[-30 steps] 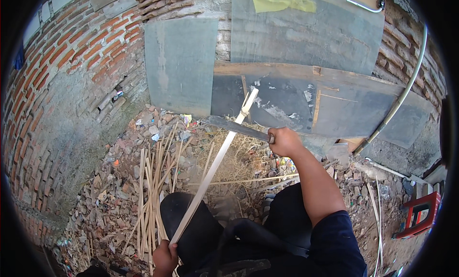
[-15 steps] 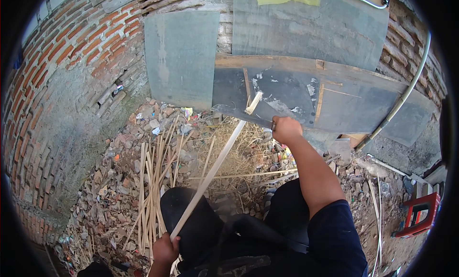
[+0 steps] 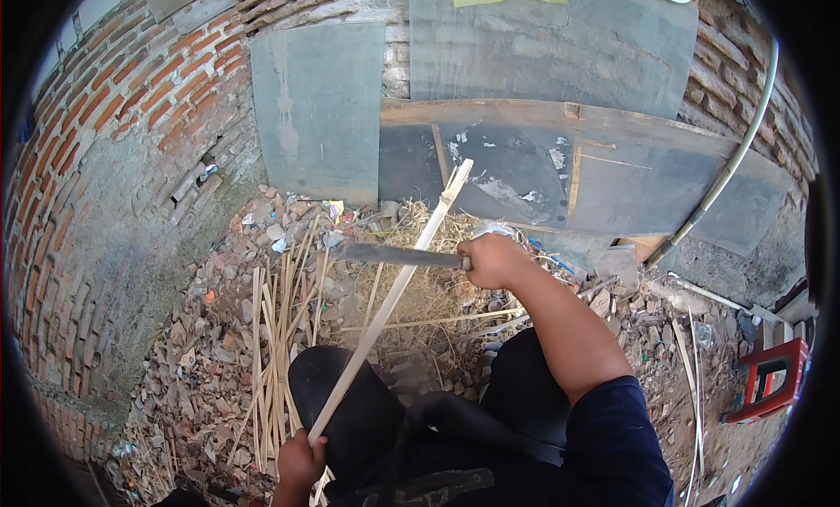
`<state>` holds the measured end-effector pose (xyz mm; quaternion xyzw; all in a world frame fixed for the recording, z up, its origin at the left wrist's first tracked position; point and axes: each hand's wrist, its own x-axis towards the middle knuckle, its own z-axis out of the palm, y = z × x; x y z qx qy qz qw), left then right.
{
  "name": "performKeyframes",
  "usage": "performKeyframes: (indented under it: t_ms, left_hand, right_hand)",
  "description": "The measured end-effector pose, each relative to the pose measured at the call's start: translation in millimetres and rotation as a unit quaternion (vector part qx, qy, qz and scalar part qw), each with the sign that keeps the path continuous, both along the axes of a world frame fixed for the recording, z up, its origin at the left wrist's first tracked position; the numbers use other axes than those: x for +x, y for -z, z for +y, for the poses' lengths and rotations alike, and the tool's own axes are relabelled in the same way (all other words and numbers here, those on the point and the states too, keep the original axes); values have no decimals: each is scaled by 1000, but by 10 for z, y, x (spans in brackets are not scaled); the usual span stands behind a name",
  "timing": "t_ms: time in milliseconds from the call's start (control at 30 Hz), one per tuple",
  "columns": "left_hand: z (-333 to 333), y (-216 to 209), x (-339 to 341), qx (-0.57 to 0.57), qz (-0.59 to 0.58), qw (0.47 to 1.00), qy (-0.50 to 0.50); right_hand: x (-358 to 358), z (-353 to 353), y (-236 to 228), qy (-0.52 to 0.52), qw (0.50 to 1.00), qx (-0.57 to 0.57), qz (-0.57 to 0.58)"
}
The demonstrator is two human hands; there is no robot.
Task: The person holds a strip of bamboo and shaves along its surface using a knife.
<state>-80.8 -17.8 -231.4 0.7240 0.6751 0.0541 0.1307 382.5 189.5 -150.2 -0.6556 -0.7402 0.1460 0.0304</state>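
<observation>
My left hand (image 3: 302,457) is closed round the lower end of a long pale bamboo strip (image 3: 378,321), which slants up and away to the right past my left knee. A piece at the strip's far end looks partly split off. In my right hand (image 3: 495,261), fingers wrapped round its handle, is a machete (image 3: 398,256) with a long dark blade pointing left. The blade crosses the strip below its far end; whether the two touch I cannot tell.
Several bamboo strips (image 3: 267,358) lie piled left of my legs on rubble. Pale shavings (image 3: 416,288) cover the ground ahead. Dark boards (image 3: 516,170) lean on the far wall, a brick wall (image 3: 114,157) stands left, and a red plastic stool (image 3: 770,383) is at right.
The machete has come down and nearer from the strip's far end, my right hand moving down and left with it. My left hand keeps its hold on the strip.
</observation>
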Motion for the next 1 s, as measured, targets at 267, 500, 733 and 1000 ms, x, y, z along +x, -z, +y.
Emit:
performKeyframes:
  t_ms: [267, 500, 733, 1000]
  left_hand:
    - [-63, 36, -150, 8, -20, 1000, 18]
    - [93, -148, 31, -52, 8, 998, 24]
    - [75, -114, 55, -28, 4, 999, 20]
    - [79, -107, 36, -9, -8, 999, 30]
  right_hand:
    - [-166, 126, -67, -27, 999, -13, -35]
    - [641, 213, 494, 184, 983, -6, -7]
    - [690, 246, 628, 182, 913, -145, 334]
    - [128, 96, 248, -13, 998, -58, -3]
